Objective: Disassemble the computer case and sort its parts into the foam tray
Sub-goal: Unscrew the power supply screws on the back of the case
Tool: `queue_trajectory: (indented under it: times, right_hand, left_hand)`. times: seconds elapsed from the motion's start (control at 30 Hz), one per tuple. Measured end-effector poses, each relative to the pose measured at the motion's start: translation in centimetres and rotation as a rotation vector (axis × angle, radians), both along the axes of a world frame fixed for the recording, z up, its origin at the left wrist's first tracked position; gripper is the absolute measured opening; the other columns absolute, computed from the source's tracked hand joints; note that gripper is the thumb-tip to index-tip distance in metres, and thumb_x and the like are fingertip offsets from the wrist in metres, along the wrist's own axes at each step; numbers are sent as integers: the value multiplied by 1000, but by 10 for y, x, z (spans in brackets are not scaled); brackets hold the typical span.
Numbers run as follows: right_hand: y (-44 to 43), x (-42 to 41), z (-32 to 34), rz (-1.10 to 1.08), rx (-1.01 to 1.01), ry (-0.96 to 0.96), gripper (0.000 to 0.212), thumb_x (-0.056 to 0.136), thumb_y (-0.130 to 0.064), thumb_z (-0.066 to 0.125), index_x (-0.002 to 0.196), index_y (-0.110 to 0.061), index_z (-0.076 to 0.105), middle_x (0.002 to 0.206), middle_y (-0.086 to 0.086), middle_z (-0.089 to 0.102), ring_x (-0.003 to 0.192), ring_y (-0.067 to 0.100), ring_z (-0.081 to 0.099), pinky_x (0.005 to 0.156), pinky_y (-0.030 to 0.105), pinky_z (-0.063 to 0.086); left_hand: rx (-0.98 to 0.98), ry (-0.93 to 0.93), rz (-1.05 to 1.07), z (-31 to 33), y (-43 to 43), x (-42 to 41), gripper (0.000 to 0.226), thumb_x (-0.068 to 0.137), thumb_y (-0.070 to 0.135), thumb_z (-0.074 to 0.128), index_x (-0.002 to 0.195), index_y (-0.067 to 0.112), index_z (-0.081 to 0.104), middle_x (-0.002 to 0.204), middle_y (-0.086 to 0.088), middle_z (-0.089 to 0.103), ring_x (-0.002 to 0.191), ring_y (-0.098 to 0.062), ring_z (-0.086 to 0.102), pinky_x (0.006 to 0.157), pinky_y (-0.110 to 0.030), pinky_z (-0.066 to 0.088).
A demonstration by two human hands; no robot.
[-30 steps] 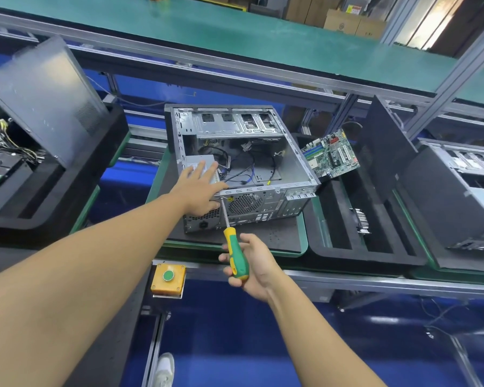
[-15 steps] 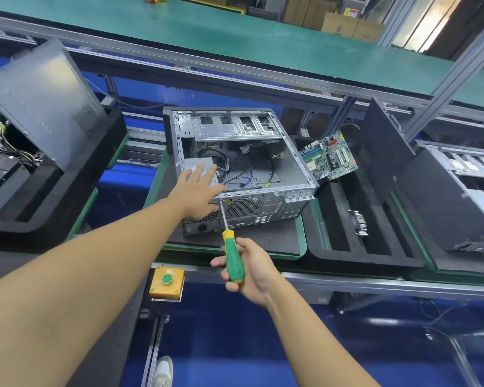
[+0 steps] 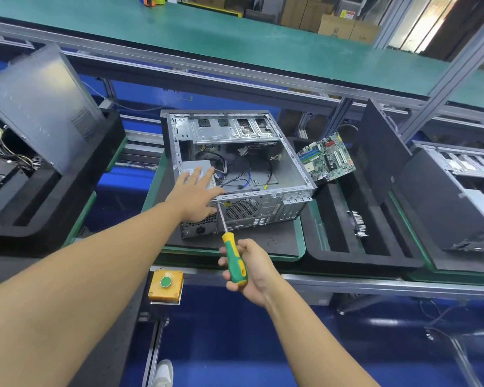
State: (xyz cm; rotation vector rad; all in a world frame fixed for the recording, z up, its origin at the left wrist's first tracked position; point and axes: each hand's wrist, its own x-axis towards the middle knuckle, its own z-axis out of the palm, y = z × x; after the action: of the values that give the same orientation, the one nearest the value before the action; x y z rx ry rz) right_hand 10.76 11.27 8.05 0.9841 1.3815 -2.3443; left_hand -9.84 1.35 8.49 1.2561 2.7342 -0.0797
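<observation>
The open grey computer case [image 3: 277, 163] lies on its side on a dark mat, rear panel toward me. My left hand [image 3: 196, 195] rests flat with straight fingers on the grey power supply [image 3: 196, 166] at the case's near left corner. My right hand [image 3: 249, 268] grips the green and yellow screwdriver [image 3: 234, 258]; its shaft tip touches the rear panel beside the fan grille [image 3: 242, 209]. Loose cables lie inside the case. The black foam tray [image 3: 347, 255] stands to the right, with a green motherboard [image 3: 327, 157] leaning at its far end and a card in one slot.
A black side panel [image 3: 380, 152] stands upright in the foam tray. Another case [image 3: 458, 196] lies at the far right. On the left, a foam tray [image 3: 39, 213] holds a grey panel and parts. A yellow box with a green button [image 3: 165, 283] is on the near rail.
My right hand has turned slightly on the screwdriver handle; the tip stays at the same spot on the rear panel. My left hand stays on the power supply.
</observation>
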Motion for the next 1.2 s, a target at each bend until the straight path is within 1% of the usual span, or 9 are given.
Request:
queue_trajectory:
  times: [0.1,0.27,0.4,0.53,0.63,0.83,0.97,1.1,1.2]
  right_hand:
    - [-4,2,-2,22,9,17,33,103,-22,37,111,-3,63,85,12,68,62,21,50,48,29,42]
    - [-7,3,-10,-24,121,70,25,93,-14,68,112,-15,52,104,12,51,73,18,57,60,35,58]
    - [-4,0,-8,-66,73,-6,24,95,-34,65,111,-20,55,98,7,52,56,13,51,40,22,35]
    - [2,-3,-7,-64,-23,14,35,99,-25,42,110,-4,68,83,8,66,55,16,49,40,24,35]
    - [-1,-3,-8,-41,51,33,26,100,-18,44,112,-4,63,81,7,68,58,17,51,46,28,42]
    - [-2,-1,-8,-71,104,62,29,91,-11,69,110,-24,51,104,8,57,57,15,61,45,26,48]
    - [-4,-5,0,-93,75,21,19,93,-28,63,107,-16,59,89,6,57,53,14,53,41,22,35]
    - [-4,-5,5,-67,16,25,29,97,-19,46,108,2,62,89,15,57,59,20,50,46,29,42]
    - [-5,1,4,-48,15,64,32,100,-17,46,120,4,59,91,14,62,66,21,54,51,31,46]
  left_hand:
    - [-1,2,1,0,0,0,53,99,51,46,149,45,27,166,-8,-13,152,-34,-12,121,-53,-3]
    - [35,-7,-1,-1,0,0,58,97,50,48,149,48,24,166,-6,-11,152,-33,-12,121,-53,-4]
    - [87,-76,7,1,-2,1,79,83,41,53,153,40,18,167,-3,-6,153,-28,-10,121,-50,-4]
    - [593,-139,109,6,-13,20,57,77,20,56,133,24,50,153,3,38,145,-20,28,117,-48,21]
    - [980,-27,328,-2,-21,52,17,82,9,57,94,19,53,97,2,54,89,-19,52,78,-39,43]
    - [1203,-512,934,1,-4,95,4,90,21,54,86,20,54,81,-2,61,75,-22,58,69,-37,50]
    - [1259,-1193,1148,1,15,110,22,91,25,68,87,5,62,77,-9,63,63,-23,60,56,-32,53]
    - [1234,-1246,1050,-6,16,114,25,85,23,78,91,2,65,57,-7,55,44,-20,43,36,-21,34]
    - [1252,-1263,1035,-5,12,110,22,86,17,76,95,-1,67,67,-10,61,53,-21,52,46,-26,44]
